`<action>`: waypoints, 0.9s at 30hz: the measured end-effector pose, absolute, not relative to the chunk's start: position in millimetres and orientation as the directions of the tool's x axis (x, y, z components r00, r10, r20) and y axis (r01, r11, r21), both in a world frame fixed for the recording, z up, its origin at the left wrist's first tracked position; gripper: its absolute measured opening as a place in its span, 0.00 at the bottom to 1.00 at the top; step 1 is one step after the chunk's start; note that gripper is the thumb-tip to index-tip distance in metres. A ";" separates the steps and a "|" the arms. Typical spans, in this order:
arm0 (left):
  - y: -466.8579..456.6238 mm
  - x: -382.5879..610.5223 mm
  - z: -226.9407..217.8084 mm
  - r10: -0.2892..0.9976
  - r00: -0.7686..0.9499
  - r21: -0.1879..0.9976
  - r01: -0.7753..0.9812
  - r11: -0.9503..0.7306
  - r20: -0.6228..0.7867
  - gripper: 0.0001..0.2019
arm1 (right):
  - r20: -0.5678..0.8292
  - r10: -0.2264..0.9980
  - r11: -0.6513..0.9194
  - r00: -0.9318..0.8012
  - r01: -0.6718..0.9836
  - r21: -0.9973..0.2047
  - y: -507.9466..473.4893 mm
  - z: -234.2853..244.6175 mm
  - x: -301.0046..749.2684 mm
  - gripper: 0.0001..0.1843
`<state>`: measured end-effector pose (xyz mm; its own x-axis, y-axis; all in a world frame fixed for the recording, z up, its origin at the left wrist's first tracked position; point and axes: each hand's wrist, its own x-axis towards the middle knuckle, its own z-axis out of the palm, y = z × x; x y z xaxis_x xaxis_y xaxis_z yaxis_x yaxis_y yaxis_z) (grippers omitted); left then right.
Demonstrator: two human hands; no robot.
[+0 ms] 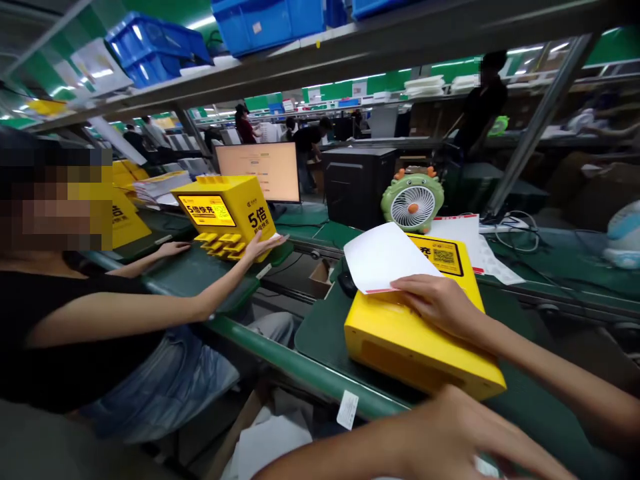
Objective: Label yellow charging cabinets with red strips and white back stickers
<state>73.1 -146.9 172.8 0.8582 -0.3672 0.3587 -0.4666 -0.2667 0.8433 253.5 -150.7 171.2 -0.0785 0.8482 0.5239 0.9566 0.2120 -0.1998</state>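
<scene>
White sheet [383, 257] with a red-striped edge: pinched at that edge by the right hand [437, 300], over the upper face of a yellow box [400, 323]. Left hand [465, 430]: blurred, in front of the yellow box; grip state cannot be determined. The yellow box lies on a green board [320, 333]. Below the green rail [285, 357], an open cardboard carton [245, 420] contains white papers [273, 440]. Beyond the board, near its edge, sits a small carton [319, 285]; its contents cannot be identified. Overhead shelf [280, 72]: blue bins [155, 50], contents hidden from this angle
</scene>
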 end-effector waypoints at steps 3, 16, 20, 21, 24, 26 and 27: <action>-79.1 50.3 227.2 0.276 0.754 0.741 -0.384 -0.550 0.596 0.16 | 0.476 0.879 0.186 -0.039 0.946 -0.266 -164.8 176.8 250.6 0.17; -42.5 101.5 191.5 0.370 0.927 0.144 0.359 -0.922 0.056 0.33 | 0.193 0.873 -0.187 0.448 0.673 -0.715 -205.5 185.6 317.3 0.29; -51.4 101.8 189.9 0.492 0.865 0.121 0.480 -0.869 0.101 0.36 | 0.111 0.901 -0.175 0.419 0.586 -0.791 -189.3 183.6 312.2 0.36; -52.2 102.4 189.0 0.528 0.841 0.129 0.515 -0.847 0.113 0.39 | 0.095 0.906 -0.171 0.412 0.563 -0.809 -185.5 184.2 312.0 0.36; -52.6 104.0 189.1 0.571 0.814 0.150 0.555 -0.818 0.104 0.49 | 0.061 0.925 -0.141 0.376 0.488 -0.861 -175.7 189.0 312.7 0.38; -52.7 104.6 190.0 0.564 0.820 0.155 0.547 -0.822 0.096 0.48 | 0.029 0.942 -0.115 0.334 0.402 -0.908 -171.0 194.5 312.2 0.37; -53.1 104.6 190.1 0.566 0.818 0.162 0.548 -0.821 0.100 0.47 | 0.011 0.950 -0.102 0.312 0.343 -0.934 -169.1 197.4 311.4 0.35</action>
